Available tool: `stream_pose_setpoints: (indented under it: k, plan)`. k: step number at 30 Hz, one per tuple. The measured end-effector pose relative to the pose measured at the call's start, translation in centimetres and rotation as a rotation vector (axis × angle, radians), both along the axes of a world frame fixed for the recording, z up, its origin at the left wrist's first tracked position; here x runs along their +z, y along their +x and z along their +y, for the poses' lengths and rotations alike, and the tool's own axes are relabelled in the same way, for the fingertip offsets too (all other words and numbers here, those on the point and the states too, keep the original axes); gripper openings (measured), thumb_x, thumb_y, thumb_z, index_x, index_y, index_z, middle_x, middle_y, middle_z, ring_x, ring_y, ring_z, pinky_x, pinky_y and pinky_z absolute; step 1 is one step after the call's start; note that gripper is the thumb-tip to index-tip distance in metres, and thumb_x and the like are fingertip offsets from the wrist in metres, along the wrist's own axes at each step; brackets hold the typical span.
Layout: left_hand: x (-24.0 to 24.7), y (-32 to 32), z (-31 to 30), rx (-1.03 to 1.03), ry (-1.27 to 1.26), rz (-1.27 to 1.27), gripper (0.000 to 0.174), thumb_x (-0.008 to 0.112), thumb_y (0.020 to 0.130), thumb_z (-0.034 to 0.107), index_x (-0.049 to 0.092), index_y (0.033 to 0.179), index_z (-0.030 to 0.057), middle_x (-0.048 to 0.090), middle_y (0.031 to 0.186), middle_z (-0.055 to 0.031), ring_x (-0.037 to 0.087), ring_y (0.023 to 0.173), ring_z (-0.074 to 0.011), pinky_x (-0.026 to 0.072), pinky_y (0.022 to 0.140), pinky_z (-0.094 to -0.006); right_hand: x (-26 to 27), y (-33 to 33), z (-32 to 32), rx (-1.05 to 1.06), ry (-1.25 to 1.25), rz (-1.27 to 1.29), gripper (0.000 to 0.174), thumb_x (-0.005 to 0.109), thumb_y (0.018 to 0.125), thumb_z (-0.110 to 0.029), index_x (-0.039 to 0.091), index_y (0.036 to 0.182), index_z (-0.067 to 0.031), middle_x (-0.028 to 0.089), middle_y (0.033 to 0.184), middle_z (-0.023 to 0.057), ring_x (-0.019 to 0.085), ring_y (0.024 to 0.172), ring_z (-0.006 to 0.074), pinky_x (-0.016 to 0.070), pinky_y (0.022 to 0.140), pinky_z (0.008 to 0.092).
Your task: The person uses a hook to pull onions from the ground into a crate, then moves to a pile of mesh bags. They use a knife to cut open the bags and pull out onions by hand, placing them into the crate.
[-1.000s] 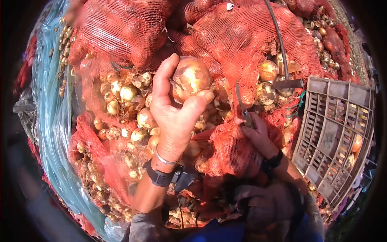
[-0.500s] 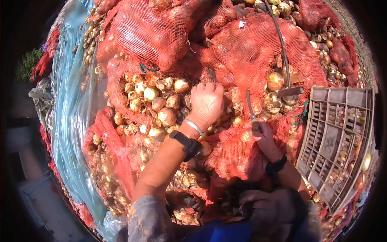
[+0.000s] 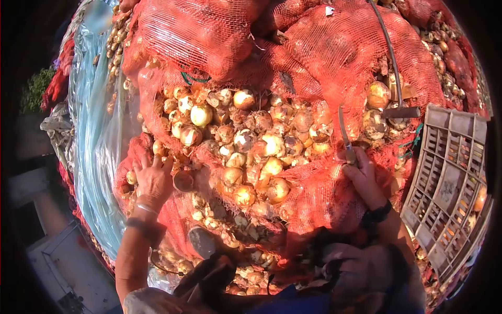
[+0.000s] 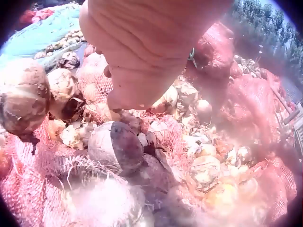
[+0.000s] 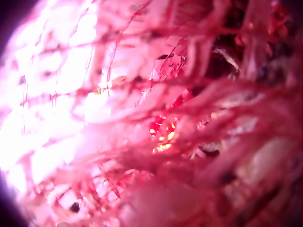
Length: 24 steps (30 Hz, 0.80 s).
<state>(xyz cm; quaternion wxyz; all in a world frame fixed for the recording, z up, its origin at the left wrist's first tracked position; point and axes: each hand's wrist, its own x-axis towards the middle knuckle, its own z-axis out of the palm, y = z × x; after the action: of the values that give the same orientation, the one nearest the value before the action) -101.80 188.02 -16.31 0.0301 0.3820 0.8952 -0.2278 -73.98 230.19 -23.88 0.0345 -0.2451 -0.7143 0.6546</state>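
Observation:
My left hand reaches over the red mesh at the left of the onion pile, fingers spread and pointing forward. A brown onion lies just right of it. In the left wrist view the hand hangs over the onions from above, its fingertips out of sight; an onion half in shadow sits below it. At the right, my right hand grips the handle of a knife, its thin curved blade pointing up and away. Red mesh, close and blurred, fills the right wrist view.
Full red mesh sacks stand along the back. A grey plastic crate leans at the right, near a rod with a dark crossbar. Blue plastic sheeting runs down the left. Loose onions cover the middle.
A second ago my left hand held up a large onion; then it was down at the pile's middle. It has since moved left, without that onion. My right hand keeps holding the knife.

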Motion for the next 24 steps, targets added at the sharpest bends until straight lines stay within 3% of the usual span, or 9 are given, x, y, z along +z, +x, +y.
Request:
stream_pose_setpoints:
  k: [2,6,8,12,14,15,17,20,24]
  plan:
    - [0.4,0.3,1.6,-0.037,0.108,-0.009,0.047,0.071,0.078,0.026,0.066,0.122,0.0112,0.062,0.121,-0.0121,0.049,0.118,-0.0424,0.0403,0.089,-0.0598,0.1,0.1,-0.1,0.014,-0.007,-0.033,0.031,0.066,0.087,-0.020,0.060,0.113,-0.0043,0.060,0.094,-0.0027,0.052,0.083,0.0055,0.0436,0.074,0.0233]
    - [-7.2,2.5,13.2,-0.089,0.645,-0.382,0.034,0.068,0.083,0.029,0.066,0.111,0.0102,0.065,0.109,-0.0120,0.059,0.105,-0.0330,0.0457,0.088,-0.0462,0.5,-0.4,-0.2,-0.001,-0.062,-0.128,0.031,0.066,0.086,-0.021,0.060,0.112,-0.0046,0.060,0.095,-0.0031,0.051,0.083,0.0046,0.0426,0.073,0.0227]
    - [-11.2,2.9,17.5,0.155,0.314,-0.397,0.040,0.061,0.088,0.044,0.066,0.108,0.0108,0.068,0.101,-0.0142,0.062,0.101,-0.0336,0.0469,0.088,-0.0449,0.6,-0.5,0.1,0.023,-0.067,-0.129,0.031,0.066,0.086,-0.021,0.060,0.112,-0.0044,0.059,0.096,-0.0030,0.050,0.082,0.0042,0.0423,0.073,0.0225]
    - [-12.6,3.3,18.9,0.257,0.246,-0.430,0.050,0.054,0.089,0.055,0.066,0.106,0.0094,0.071,0.092,-0.0160,0.065,0.097,-0.0348,0.0491,0.085,-0.0457,1.2,-0.4,0.0,0.043,-0.084,-0.121,0.035,0.066,0.085,-0.023,0.059,0.113,-0.0039,0.061,0.100,-0.0018,0.050,0.083,0.0029,0.0420,0.072,0.0219]
    - [-11.5,4.6,18.0,0.411,0.387,-0.724,0.057,0.051,0.088,0.062,0.065,0.103,0.0095,0.070,0.077,-0.0117,0.067,0.085,-0.0382,0.0501,0.083,-0.0483,0.6,-0.3,0.1,0.033,-0.096,-0.105,0.036,0.066,0.085,-0.023,0.058,0.114,-0.0036,0.061,0.103,-0.0011,0.051,0.084,0.0033,0.0428,0.074,0.0222]
    - [-10.8,6.5,17.5,0.402,0.374,-0.806,0.059,0.052,0.088,0.063,0.064,0.110,0.0098,0.069,0.085,-0.0159,0.066,0.091,-0.0391,0.0506,0.079,-0.0502,0.3,-0.1,0.0,0.017,-0.111,-0.092,0.037,0.066,0.085,-0.023,0.057,0.115,-0.0033,0.062,0.105,-0.0004,0.052,0.086,0.0037,0.0435,0.075,0.0225]
    - [-7.6,11.3,16.8,0.148,0.394,-0.683,0.062,0.063,0.083,0.057,0.057,0.127,0.0140,0.056,0.113,-0.0183,0.060,0.102,-0.0377,0.0476,0.081,-0.0517,-0.1,-0.3,0.1,0.015,-0.080,-0.064,0.037,0.065,0.086,-0.024,0.057,0.116,-0.0031,0.063,0.106,0.0001,0.052,0.088,0.0043,0.0441,0.077,0.0229]
    - [-6.3,12.5,16.0,-0.062,0.481,-0.651,0.068,0.076,0.072,0.048,0.057,0.129,0.0154,0.055,0.111,-0.0166,0.059,0.099,-0.0366,0.0480,0.081,-0.0495,-0.4,0.0,0.0,0.015,-0.050,-0.037,0.037,0.065,0.086,-0.024,0.057,0.115,-0.0024,0.063,0.107,0.0007,0.053,0.089,0.0057,0.0451,0.079,0.0239]
    - [-4.6,10.3,15.0,0.128,0.489,-0.836,0.059,0.075,0.074,0.024,0.057,0.128,0.0089,0.060,0.107,-0.0139,0.064,0.092,-0.0301,0.0521,0.085,-0.0359,0.4,-0.2,0.2,0.038,-0.060,-0.059,0.035,0.066,0.086,-0.022,0.058,0.114,-0.0021,0.062,0.104,0.0000,0.053,0.089,0.0060,0.0454,0.081,0.0245]
